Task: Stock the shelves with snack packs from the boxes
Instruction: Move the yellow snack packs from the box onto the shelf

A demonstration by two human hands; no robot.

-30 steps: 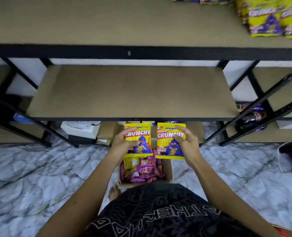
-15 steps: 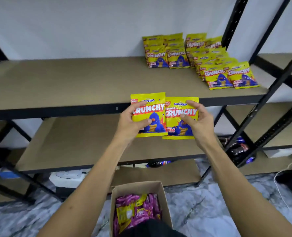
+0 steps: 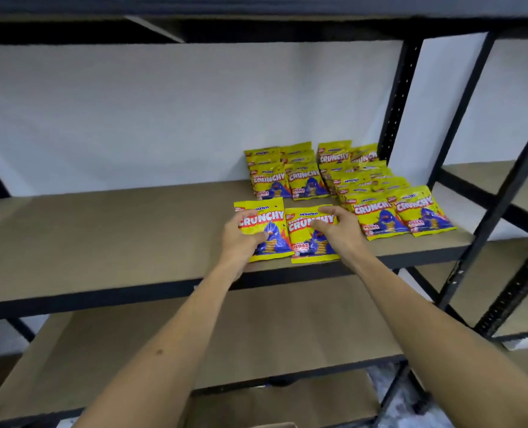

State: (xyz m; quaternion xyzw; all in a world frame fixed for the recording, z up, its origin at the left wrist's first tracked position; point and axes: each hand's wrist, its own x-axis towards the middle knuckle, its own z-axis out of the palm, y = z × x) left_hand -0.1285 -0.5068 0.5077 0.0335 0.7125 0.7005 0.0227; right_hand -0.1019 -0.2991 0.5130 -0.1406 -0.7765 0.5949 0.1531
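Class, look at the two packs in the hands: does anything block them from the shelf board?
Nothing visible does. The left hand and right hand already have both packs on the bare shelf board.

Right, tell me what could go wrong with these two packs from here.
The left hand and right hand hold two yellow packs close to the shelf's front edge; let go there, they might slide off. The two packs overlap slightly, so the row may end up crooked. Pushing them back could nudge the stocked packs behind.
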